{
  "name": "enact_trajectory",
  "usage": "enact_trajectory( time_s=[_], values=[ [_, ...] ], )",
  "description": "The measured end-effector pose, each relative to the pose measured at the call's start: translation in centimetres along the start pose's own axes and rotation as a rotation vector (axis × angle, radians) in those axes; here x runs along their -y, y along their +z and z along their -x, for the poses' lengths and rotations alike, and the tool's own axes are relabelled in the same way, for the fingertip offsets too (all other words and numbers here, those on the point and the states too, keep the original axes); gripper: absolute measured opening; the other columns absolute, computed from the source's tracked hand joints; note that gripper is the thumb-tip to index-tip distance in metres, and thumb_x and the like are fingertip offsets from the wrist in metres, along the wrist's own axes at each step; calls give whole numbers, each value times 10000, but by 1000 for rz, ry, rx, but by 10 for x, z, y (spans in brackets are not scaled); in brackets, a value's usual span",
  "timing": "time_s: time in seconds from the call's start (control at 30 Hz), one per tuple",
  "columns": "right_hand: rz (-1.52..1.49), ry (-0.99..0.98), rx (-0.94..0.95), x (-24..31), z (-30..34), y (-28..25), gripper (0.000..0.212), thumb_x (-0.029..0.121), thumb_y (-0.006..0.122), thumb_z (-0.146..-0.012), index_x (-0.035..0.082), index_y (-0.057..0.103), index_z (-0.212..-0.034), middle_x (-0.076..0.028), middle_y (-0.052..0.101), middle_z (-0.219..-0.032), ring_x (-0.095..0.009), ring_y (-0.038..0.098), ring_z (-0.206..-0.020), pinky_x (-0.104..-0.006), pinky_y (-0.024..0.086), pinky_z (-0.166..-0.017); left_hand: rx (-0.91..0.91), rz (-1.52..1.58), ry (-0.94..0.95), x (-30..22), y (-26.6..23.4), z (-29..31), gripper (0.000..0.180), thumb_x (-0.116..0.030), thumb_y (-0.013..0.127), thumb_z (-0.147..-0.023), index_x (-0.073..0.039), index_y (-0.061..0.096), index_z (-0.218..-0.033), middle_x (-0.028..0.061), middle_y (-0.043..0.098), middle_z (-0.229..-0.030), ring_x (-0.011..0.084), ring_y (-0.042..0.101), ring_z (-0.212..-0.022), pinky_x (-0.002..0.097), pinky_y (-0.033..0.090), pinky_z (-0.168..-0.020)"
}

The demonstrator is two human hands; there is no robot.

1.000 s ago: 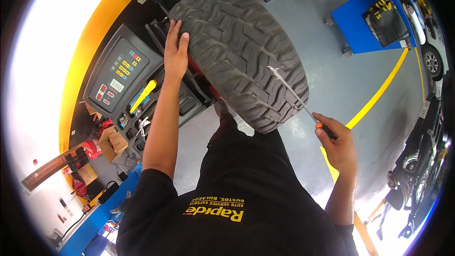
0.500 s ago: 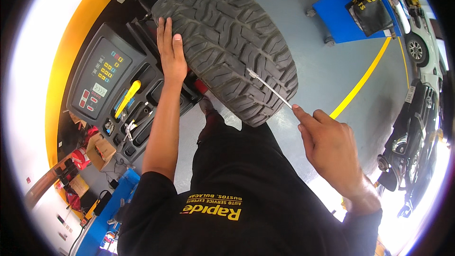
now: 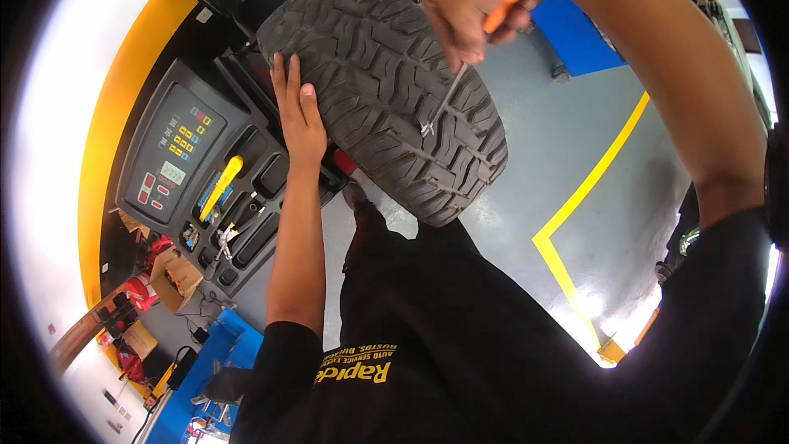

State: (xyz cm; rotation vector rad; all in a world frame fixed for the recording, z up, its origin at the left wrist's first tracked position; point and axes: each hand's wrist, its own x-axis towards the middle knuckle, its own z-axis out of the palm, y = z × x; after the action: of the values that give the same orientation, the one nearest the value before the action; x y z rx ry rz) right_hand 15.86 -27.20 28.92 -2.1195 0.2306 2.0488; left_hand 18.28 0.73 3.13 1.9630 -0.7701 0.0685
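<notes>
Workshop floor, grey with one yellow painted line bending at a corner, fills the right half of my head view; one blue stand sits at the far edge. One wheel balancer occupies the left side, with a keypad panel at its far left corner and a row of tray pockets along its near edge; one yellow-handled tool lies in those pockets.

One tyre is mounted beside the balancer's right edge, tread facing up toward me. Its long run of tread extends from the far left to the near right of the view.

Left hand: laid flat on the tyre's left shoulder, palm down, fingers straight and close together, clamped on nothing. It is the hand in fuller contact with the tyre.

Right hand: above the tyre's far edge, fingers curled tight around the orange handle of one pick. The thin metal shaft runs from the fingers down and toward me, slightly leftward, roughly across the tread blocks. Its tip meets the tread near the centre of the crown, at a groove. I cannot tell whether the tip sits inside the groove or on a block.

Count: one tyre, one pick, two hands, one balancer.
</notes>
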Motion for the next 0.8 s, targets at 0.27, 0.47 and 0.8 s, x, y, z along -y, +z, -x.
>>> enact_trajectory(
  time_s=[0.27,0.47,0.8],
  values=[
    [-199,-107,-112,-71,-15,17,399,200,684,-922,148,743,-1313,-103,753,-895,-215,716,-661,-345,583,-616,27,27,9,-8,12,3,564,-394,377,-1169,-52,468,-1608,159,280,-1759,382,232,-1629,486,197,-1311],
    [43,-499,-670,-65,-9,159,426,239,620,-1015,183,693,-1431,-85,694,-803,-159,686,-637,-342,574,-609,-41,18,-99,-15,1,13,584,-435,365,-1168,-72,465,-1614,151,276,-1760,341,248,-1629,459,202,-1313],
    [-489,-464,97,-131,-62,62,526,271,757,-974,132,648,-1469,-25,650,-815,-89,570,-608,-271,462,-515,-57,5,-36,-7,1,12,590,-449,380,-1164,-68,479,-1604,151,312,-1747,327,283,-1615,438,214,-1308]
  ],
)
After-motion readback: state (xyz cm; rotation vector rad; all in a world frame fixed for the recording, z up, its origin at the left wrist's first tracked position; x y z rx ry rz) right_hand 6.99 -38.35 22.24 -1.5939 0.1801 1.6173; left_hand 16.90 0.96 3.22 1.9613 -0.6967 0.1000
